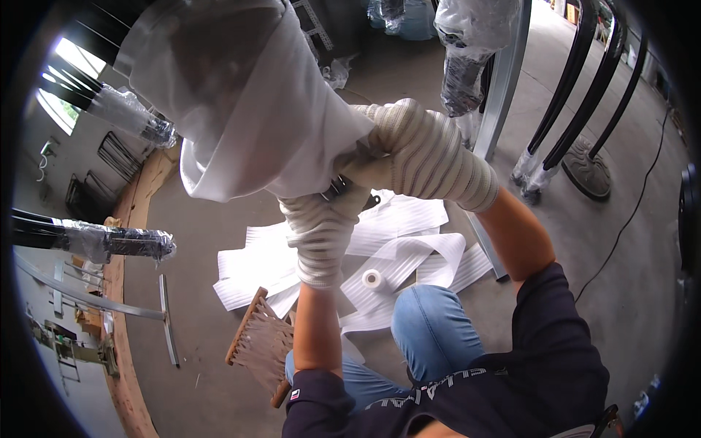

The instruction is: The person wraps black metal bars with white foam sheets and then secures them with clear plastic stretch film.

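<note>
A large white foam sheet (255,124) is wrapped round a long piece that rises toward the upper left, and its folds gather at the lower end. My right hand (423,153), in a striped knit glove, is closed on that gathered end from the right. Just below it my left hand (321,233), gloved alike, grips the same end from underneath. A small dark bit shows between the two gloves, too little to name. My fingertips are partly hidden by the foam and by each other.
White foam strips (409,252) and a roll of clear tape (372,279) lie on the floor by my knees. Film-wrapped black tubes (131,241) jut in at left; others (460,80) hang at upper right. A grey metal post (504,87) and a round base (586,169) stand right, near a woven stool (261,343) lower left.
</note>
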Action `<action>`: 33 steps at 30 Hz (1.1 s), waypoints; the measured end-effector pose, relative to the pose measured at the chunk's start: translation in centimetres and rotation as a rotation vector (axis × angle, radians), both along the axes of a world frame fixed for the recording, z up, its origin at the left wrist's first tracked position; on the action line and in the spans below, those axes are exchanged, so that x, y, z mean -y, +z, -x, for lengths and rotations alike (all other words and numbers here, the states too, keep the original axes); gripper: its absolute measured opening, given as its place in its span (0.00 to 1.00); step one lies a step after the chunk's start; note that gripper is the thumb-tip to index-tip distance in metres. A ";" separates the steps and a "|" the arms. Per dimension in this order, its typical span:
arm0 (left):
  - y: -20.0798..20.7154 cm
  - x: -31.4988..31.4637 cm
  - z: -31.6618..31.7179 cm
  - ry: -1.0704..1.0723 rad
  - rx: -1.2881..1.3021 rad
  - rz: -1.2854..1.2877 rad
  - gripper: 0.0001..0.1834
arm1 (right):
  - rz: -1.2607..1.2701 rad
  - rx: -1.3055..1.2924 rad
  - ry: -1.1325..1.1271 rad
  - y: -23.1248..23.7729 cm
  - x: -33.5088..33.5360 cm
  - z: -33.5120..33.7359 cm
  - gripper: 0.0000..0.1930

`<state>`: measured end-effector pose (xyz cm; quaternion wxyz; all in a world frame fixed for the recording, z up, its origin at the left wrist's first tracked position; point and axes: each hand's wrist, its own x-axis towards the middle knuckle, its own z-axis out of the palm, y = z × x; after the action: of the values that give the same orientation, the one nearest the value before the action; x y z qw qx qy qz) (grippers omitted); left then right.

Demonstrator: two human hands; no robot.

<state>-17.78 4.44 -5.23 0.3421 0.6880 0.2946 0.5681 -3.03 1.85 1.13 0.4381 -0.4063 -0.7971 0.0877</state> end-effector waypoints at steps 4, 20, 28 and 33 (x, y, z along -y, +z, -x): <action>-2.2 -2.7 1.0 0.094 -0.172 -0.184 0.17 | -0.164 0.032 -0.055 0.3 -0.2 0.3 0.11; 2.5 -0.5 3.1 -0.100 -0.001 0.219 0.13 | -0.137 0.061 -0.315 -1.0 1.8 3.0 0.10; 2.3 0.9 0.8 0.277 0.136 -0.005 0.20 | -0.234 0.048 -0.472 -3.9 1.9 5.5 0.11; 3.4 1.0 0.5 0.314 0.081 -0.124 0.13 | -0.295 -0.079 -0.262 -3.5 1.4 4.9 0.14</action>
<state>-18.30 3.48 -1.82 0.2179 0.6298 0.3488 0.6590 -7.90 0.49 -2.35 0.5317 -0.4340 -0.7237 -0.0719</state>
